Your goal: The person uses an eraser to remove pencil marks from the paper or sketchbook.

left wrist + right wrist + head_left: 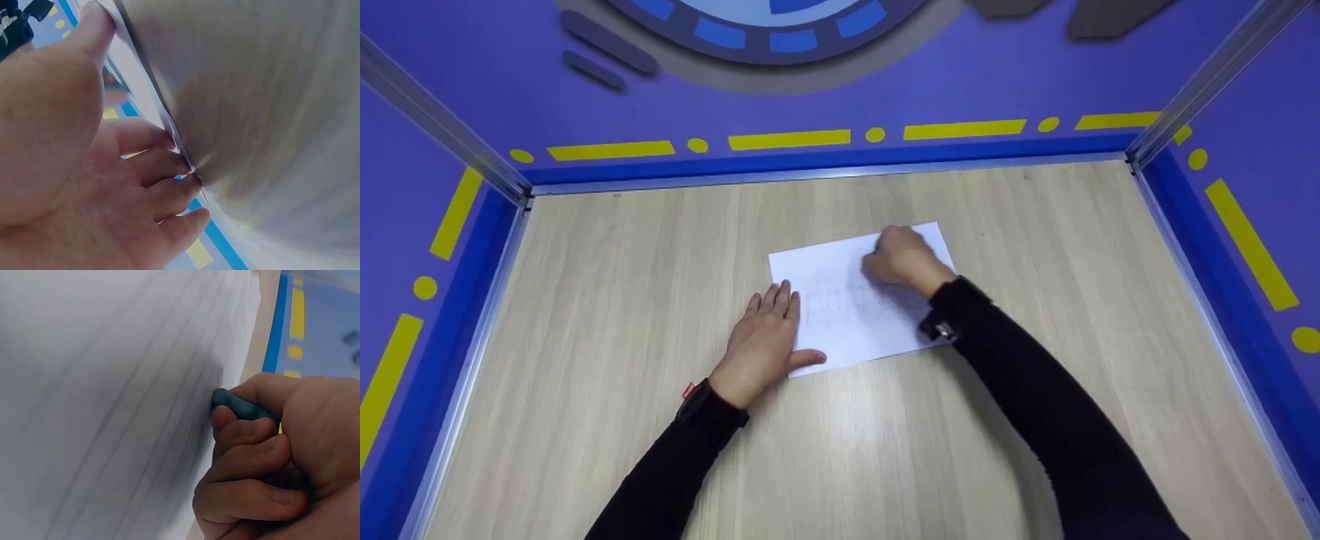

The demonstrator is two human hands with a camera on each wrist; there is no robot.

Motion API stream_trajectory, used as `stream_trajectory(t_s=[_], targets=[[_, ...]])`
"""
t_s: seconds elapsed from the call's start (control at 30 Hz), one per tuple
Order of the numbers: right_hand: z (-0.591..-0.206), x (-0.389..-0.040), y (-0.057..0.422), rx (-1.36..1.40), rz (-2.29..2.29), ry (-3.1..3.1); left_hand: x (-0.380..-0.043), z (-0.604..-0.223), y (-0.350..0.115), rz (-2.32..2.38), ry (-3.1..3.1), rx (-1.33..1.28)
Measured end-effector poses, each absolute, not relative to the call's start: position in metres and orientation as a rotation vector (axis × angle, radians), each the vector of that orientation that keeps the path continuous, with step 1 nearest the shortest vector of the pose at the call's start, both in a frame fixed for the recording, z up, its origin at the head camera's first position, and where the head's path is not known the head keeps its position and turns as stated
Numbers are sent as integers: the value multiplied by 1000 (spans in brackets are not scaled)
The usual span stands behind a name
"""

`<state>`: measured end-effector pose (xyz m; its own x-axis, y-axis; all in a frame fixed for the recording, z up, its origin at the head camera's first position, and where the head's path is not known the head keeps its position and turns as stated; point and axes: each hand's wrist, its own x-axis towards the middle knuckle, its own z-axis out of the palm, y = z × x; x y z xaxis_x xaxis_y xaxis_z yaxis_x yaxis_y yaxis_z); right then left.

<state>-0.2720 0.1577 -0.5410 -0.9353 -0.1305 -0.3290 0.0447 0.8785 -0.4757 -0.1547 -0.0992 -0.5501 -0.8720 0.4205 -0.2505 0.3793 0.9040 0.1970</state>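
Clearly, the right hand grips a teal lump at paper's one o'clock. At eight, the left hand lies straight-fingered.

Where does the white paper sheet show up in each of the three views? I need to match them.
Head: the white paper sheet lies near the centre, partly beneath the right hand.
Left wrist: the sheet is a narrow slanting strip, upper left of centre, beside the left hand.
Right wrist: it fills much of the left and middle.
Shared landmark: the wall with yellow marks.
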Motion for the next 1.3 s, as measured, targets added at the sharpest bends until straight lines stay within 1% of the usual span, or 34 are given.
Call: stream_trajectory(t_s=[0.17, 0.33, 0.47, 0.67, 0.73, 0.77, 0.8, 0.9, 0.97, 1.0, 1.07, 1.3], targets=[[-543, -269, 194, -15, -714, 2692, -154, -549, -99, 210, 2770, 584], [-542, -264, 190, -33, -750, 2710, -155, -550, -98, 220, 2775, 590], [-535, -261, 163, -76, -775, 2672, -155, -551, -99, 229, 2781, 600], [-530, -260, 97, -174, -754, 2646, -155, -553, -100, 239, 2802, 615], [-532, -262, 76, -201, -751, 2646, -155, -553, -100, 233, 2815, 621], [-543, -266, 68, -222, -755, 2658, -155, -553, -100, 230, 2818, 622], [-545, -267, 60, -234, -750, 2667, -155, -553, -99, 226, 2820, 624], [-553, -270, 47, -246, -730, 2694, -155, -553, -98, 235, 2828, 624], [-555, -272, 47, -232, -708, 2718, -155, -553, -97, 242, 2825, 624], [-547, -270, 50, -213, -699, 2719, -155, -552, -96, 242, 2823, 624], [-547, -271, 60, -191, -687, 2731, -155, -552, -96, 239, 2818, 622], [-547, -274, 118, -137, -727, 2748, -155, -550, -99, 208, 2785, 586]])
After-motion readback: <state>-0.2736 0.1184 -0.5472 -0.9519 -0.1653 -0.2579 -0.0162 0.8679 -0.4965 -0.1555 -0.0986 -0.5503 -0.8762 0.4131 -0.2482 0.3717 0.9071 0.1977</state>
